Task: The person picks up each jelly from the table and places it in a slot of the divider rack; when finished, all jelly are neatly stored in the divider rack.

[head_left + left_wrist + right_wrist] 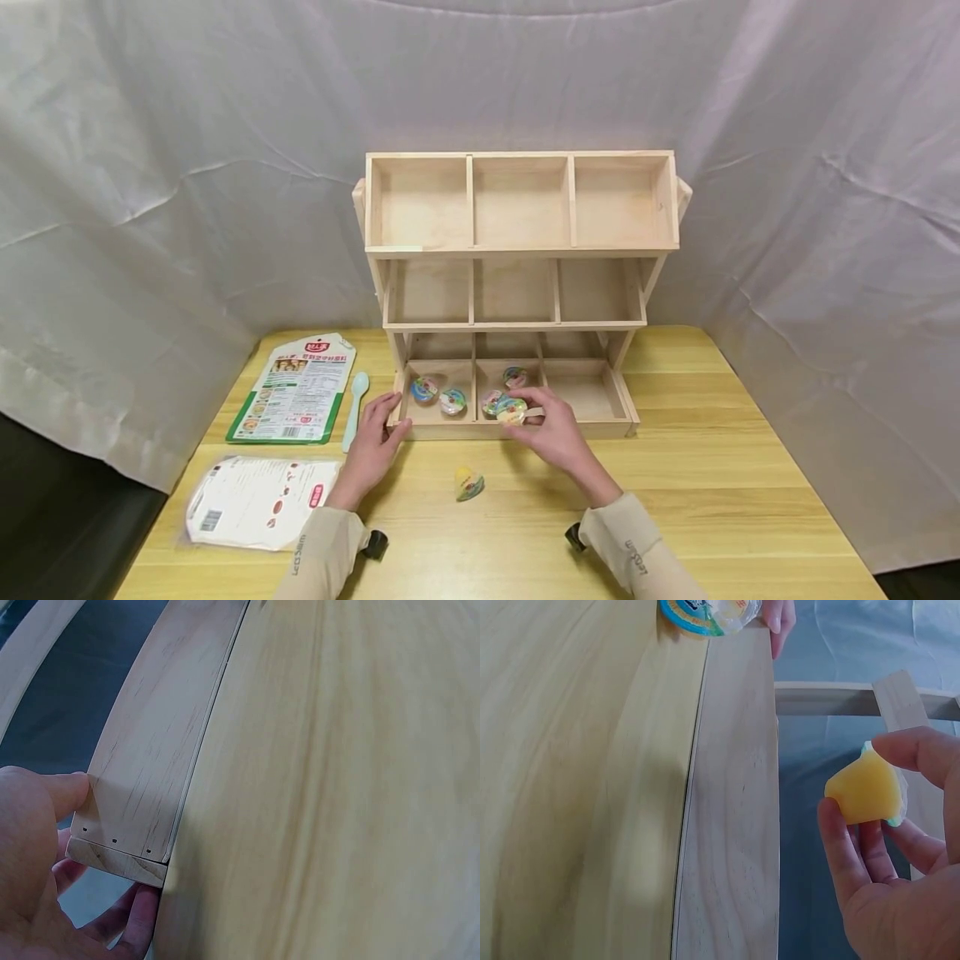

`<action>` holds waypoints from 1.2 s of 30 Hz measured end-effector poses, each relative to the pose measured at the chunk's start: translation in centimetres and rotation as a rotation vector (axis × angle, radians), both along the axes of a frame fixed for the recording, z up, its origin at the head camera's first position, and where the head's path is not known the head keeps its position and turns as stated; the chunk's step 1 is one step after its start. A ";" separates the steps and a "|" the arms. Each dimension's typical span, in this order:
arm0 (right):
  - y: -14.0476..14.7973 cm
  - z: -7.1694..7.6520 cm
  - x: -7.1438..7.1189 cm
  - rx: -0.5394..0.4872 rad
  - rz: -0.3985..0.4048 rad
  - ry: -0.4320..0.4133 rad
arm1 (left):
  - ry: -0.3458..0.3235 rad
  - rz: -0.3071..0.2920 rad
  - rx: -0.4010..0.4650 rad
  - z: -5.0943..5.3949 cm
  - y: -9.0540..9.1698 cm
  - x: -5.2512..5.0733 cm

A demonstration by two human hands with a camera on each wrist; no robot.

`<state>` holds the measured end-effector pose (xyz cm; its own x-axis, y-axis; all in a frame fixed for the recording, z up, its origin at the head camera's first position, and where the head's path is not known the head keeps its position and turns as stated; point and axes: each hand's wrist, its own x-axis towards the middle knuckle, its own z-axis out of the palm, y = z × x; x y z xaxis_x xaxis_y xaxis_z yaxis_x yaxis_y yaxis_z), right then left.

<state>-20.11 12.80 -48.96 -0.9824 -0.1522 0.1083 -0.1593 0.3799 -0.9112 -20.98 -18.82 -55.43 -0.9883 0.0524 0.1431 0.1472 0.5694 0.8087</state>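
I find the green-edged packet's fine print too small; the right wrist view crops one jelly cup.

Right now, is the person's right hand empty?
No, the right hand holds a yellow jelly cup between its thumb and fingers.

You've grey creased fabric hanging ahead, L & R, round your lt wood-grain table w/ soft glare nr you; dk area low L.

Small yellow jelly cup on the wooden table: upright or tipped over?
Tipped: the small yellow jelly cup lies on its side on the wooden table, its printed lid slanted, not flat on top.
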 end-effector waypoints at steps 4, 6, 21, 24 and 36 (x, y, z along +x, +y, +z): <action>0.6 0.0 -0.3 -0.004 -0.008 0.021 | -0.001 0.001 0.000 -0.1 0.0 0.0; 1.0 0.1 -0.4 0.010 -0.019 0.028 | 0.000 0.002 -0.001 -0.1 0.0 0.0; 3.8 -0.5 -2.4 -0.039 -0.084 0.052 | 0.008 -0.003 -0.006 0.0 -0.1 0.0; 4.3 -0.6 -2.8 -0.030 -0.104 0.047 | 0.001 -0.002 -0.004 -0.1 -0.1 0.1; 5.5 -0.9 -3.7 -0.004 -0.153 0.061 | 0.025 0.004 -0.014 -0.1 0.0 -0.1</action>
<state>-23.81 18.31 -49.85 -0.9857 -0.0004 0.1683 -0.1543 0.4007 -0.9031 -21.05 -18.80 -55.53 -0.9847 0.0505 0.1669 0.1649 0.5812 0.7969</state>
